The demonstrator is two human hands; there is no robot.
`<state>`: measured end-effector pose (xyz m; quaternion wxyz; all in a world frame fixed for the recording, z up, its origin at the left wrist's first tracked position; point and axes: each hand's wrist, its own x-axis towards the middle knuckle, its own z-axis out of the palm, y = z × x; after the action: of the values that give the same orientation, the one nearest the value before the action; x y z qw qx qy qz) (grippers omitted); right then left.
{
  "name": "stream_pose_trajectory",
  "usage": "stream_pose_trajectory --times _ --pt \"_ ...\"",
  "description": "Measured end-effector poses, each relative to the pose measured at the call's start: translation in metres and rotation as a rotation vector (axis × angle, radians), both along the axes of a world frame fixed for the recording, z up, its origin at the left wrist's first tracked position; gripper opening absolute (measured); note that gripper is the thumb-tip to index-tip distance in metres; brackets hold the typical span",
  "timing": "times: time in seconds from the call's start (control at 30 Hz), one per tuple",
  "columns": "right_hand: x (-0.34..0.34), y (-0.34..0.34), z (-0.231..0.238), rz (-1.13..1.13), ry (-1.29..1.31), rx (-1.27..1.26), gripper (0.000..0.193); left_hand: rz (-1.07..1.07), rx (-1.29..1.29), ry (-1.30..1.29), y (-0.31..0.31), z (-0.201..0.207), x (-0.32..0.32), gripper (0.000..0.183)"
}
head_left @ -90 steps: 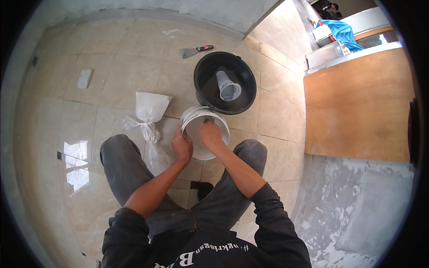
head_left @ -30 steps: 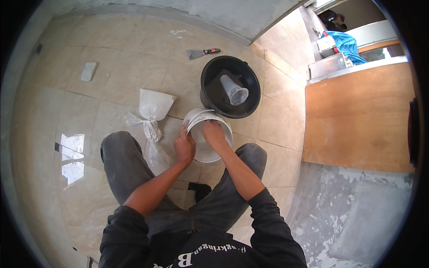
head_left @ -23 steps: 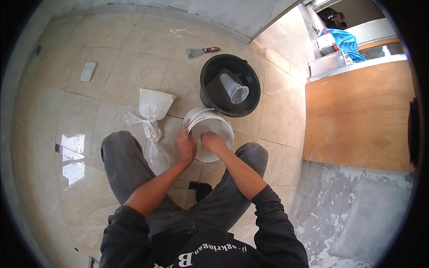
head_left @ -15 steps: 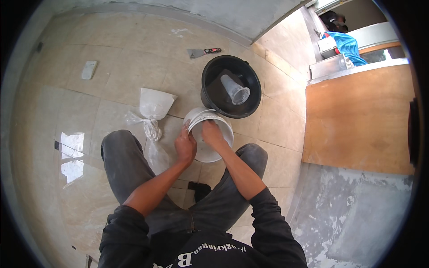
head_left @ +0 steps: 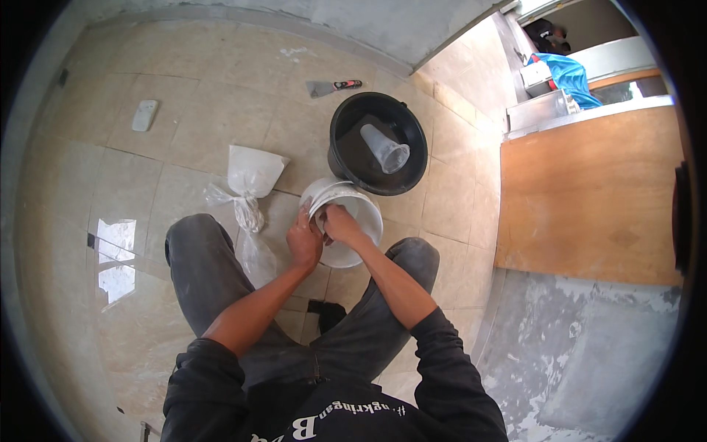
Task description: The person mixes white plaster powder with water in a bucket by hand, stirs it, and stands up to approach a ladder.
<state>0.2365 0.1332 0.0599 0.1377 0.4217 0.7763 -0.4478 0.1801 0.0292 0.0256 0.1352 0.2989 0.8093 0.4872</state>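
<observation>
A white plastic bucket sits on the floor between my knees, its mouth turned up toward me. My left hand is closed on the left side of its rim. Inside the mouth, close to that rim, is my right hand with its fingers curled in; whatever they hold, if anything, is hidden. Just beyond stands a black bucket, touching or nearly touching the white one. A clear plastic cup lies tilted inside it.
Left of the buckets lies a knotted clear bag of white powder. A putty knife rests behind the black bucket, and a small white block lies far left. A wooden board stands at right; a person shows beyond the doorway.
My right hand has shifted slightly left inside the white bucket, nearer my left hand and the rim. My left hand keeps its grip on the rim.
</observation>
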Motion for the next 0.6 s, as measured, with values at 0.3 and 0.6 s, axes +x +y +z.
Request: stream_pose_trajectory --times 0.3,0.6 --pt "0.024 0.003 -0.012 0.373 -0.338 0.362 0.026 -0.012 0.043 -0.016 0.000 -0.002 0.001 0.046" --pt "0.010 -0.003 -0.020 -0.038 -0.047 0.363 0.020 -0.025 -0.006 -0.013 0.000 0.000 0.002 0.047"
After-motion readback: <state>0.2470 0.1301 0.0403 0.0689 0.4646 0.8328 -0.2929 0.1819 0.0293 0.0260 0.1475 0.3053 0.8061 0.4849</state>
